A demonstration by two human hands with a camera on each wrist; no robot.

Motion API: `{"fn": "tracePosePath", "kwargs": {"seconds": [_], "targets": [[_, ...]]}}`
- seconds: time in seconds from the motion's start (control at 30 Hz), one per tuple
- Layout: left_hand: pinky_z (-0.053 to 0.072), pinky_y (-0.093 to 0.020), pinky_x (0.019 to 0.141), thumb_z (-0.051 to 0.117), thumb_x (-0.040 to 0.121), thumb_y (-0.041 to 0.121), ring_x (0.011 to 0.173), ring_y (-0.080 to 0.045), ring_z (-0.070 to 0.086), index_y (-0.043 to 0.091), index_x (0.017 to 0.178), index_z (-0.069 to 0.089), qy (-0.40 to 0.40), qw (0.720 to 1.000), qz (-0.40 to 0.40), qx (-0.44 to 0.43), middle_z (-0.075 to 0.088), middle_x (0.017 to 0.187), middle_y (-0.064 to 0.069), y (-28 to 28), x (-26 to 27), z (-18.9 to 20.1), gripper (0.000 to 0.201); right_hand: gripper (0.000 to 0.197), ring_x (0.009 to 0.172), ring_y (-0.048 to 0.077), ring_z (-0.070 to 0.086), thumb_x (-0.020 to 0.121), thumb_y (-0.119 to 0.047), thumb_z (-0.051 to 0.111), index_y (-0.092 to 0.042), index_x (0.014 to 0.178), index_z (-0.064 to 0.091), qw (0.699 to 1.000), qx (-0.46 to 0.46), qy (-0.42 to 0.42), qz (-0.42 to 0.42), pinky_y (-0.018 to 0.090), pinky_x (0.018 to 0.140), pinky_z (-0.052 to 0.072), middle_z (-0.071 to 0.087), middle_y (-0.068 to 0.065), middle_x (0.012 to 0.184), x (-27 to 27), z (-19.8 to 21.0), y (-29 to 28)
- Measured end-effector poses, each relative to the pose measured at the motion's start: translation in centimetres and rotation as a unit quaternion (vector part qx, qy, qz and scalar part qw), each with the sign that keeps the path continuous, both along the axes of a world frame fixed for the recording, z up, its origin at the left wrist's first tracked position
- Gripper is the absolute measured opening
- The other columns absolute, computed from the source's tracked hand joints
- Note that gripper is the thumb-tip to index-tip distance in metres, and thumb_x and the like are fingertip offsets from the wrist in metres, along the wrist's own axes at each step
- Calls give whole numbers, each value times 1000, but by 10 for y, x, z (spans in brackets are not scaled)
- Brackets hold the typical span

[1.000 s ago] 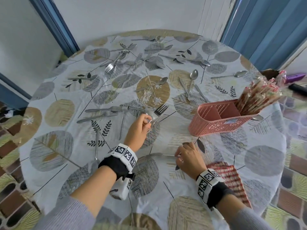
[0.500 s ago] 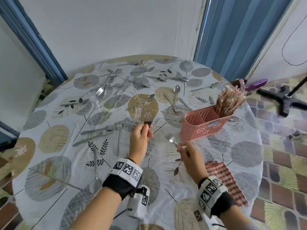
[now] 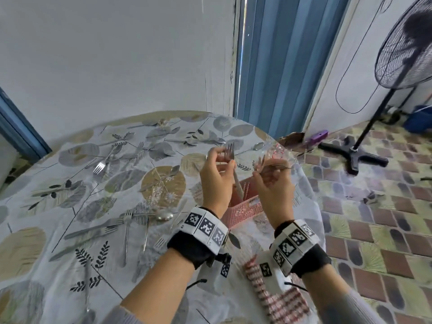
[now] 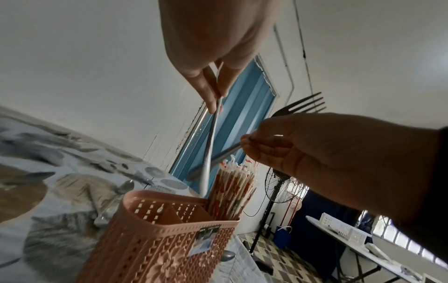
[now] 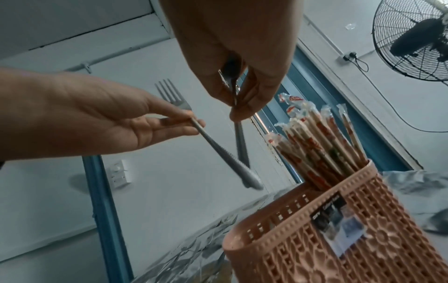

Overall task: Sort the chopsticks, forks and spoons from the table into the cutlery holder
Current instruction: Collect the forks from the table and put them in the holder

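My left hand [image 3: 224,160] pinches a steel fork [image 3: 230,150] by its neck, tines up, its handle [image 4: 211,145] hanging down over the pink cutlery holder [image 3: 243,206]. Just to the right, my right hand [image 3: 259,170] pinches a second fork [image 3: 280,167], tines pointing right. In the right wrist view its handle [image 5: 242,147] hangs beside the left fork's handle [image 5: 232,162], above the holder [image 5: 339,239]. Wrapped chopsticks [image 4: 232,191] fill the holder's far compartment; the nearer compartments [image 4: 167,212] look empty.
Several forks [image 3: 126,220] and spoons [image 3: 164,216] lie across the leaf-patterned round table [image 3: 58,265]. A red pack of chopsticks [image 3: 275,298] sits at the near edge by my right wrist. A standing fan [image 3: 406,43] is on the tiled floor at the right.
Both hands lifted off the table, each with a fork, and came together above the holder. The head view tilted up toward the wall.
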State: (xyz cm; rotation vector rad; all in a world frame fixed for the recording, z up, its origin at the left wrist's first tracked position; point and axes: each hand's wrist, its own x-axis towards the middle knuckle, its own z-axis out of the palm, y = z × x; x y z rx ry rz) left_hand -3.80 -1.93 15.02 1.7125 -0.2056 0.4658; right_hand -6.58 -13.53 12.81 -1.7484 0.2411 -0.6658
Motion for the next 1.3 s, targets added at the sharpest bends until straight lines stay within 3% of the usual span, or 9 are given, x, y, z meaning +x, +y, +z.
{"fn": "tracePosePath", "kwargs": {"seconds": [0.13,0.23,0.37,0.47,0.57,0.67,0.8,1.03,1.3], "targets": [[57,-32,76,52,92,11,83,-18,66,10,109,55,-16,999,3,34,64,97,-10,-19,17,-10,17,13,72,21,64,94,-12,46,-4,103,47,999,42,-16,27,20,56,54,64,12,87,13,-1,-14],[56,-41,76,46,96,20,80,-22,65,13,99,55,2,999,9,34,64,88,-7,-31,23,-20,12,16,68,19,64,96,-17,43,-4,100,51,998,-62,-20,16,20,51,51,65,10,83,18,-13,-19],[51,-21,62,51,94,14,67,-10,60,6,99,63,-18,997,33,65,68,83,-5,-37,25,-32,15,16,72,15,60,90,-6,54,-5,102,65,981,-191,-12,-9,25,68,52,64,-1,86,24,-37,-28],[51,-16,74,51,93,8,83,-5,62,8,108,65,-12,995,19,102,68,97,1,-37,25,-45,20,19,62,7,56,89,-1,54,-6,104,63,978,-208,-3,0,10,60,45,62,-4,79,24,-47,-32],[47,-12,79,50,93,7,91,-8,62,9,113,64,22,988,-9,151,69,107,-4,-35,24,-58,24,16,55,0,48,92,-5,49,-5,102,62,977,-211,32,19,13,51,39,60,-3,70,23,-57,-33],[50,-14,83,45,94,4,98,-11,62,13,124,56,102,980,-67,156,65,117,-5,-33,24,-66,33,23,67,5,54,94,-13,47,-5,110,60,974,-213,61,52,10,61,41,67,3,87,23,-63,-30],[39,-2,88,43,90,0,113,-3,53,13,131,49,150,978,-109,99,56,130,0,-30,16,-61,44,28,88,15,61,88,-14,54,-8,116,59,959,-272,48,58,30,80,53,65,4,102,21,-64,-23],[47,-9,70,50,91,12,82,-1,61,16,99,62,97,995,24,24,66,93,5,0,-12,-56,15,8,70,10,50,84,-6,56,-9,89,62,964,-250,-47,72,24,61,45,57,-2,85,10,-50,18],[49,-22,65,49,91,12,77,-10,62,18,94,61,170,969,182,-12,66,86,3,84,-73,-97,14,12,67,15,56,84,-8,53,-11,92,61,931,-239,50,272,31,64,47,62,0,90,-8,-78,107]]}}
